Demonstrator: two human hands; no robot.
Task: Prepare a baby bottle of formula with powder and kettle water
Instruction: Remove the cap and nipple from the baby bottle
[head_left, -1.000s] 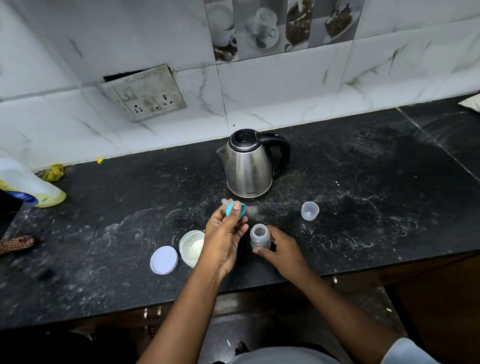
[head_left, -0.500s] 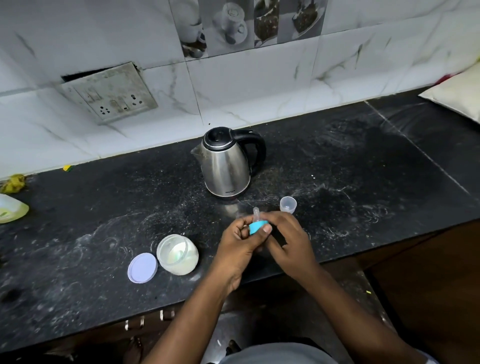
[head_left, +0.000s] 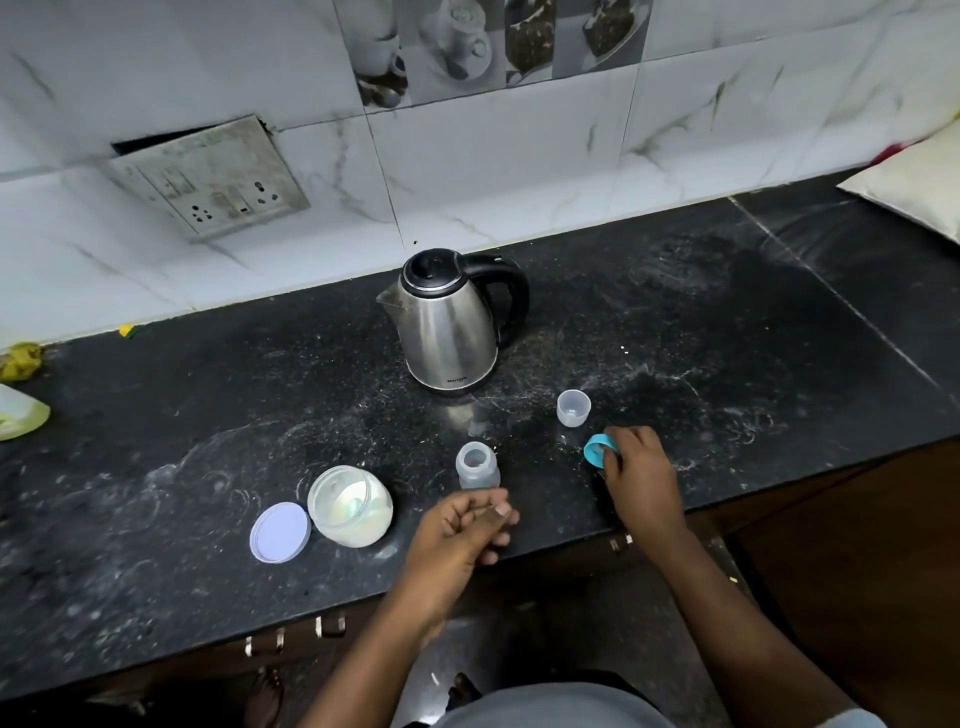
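- A dusty black stone counter (head_left: 727, 332) is seen from above, backed by a wall of white marbled tiles (head_left: 493, 171) in which a worn switch and socket plate (head_left: 210, 179) is set.
- The baby bottle (head_left: 477, 465) stands upright and uncapped on the counter, in front of the kettle (head_left: 449, 322) and apart from it; its mouth is open and whether anything is inside cannot be told.
- The left hand (head_left: 462, 540) is held just in front of the bottle, without touching it, its fingers loosely curled and nothing seen in it.
- The right hand (head_left: 641, 483) is placed to the right of the bottle, at counter level, with its fingers closed on the blue bottle ring (head_left: 597, 449); the nipple cannot be made out behind the fingers.
- A small clear cap (head_left: 573, 407) is set mouth-up behind the ring, between the bottle and the right side of the counter, close to the right hand but apart from it.
- The open powder jar (head_left: 350, 506) is found to the left of the bottle, pale powder visible in it, and its lavender lid (head_left: 279, 531) lies flat just beside the jar, further left.
- The steel kettle, lid shut, is stood behind the bottle with its black handle turned to the right and its spout to the left.
- A pale pillow-like thing (head_left: 914, 182) is seen far right of the bottle, and a yellowish container (head_left: 21, 415) far left at the frame edge.
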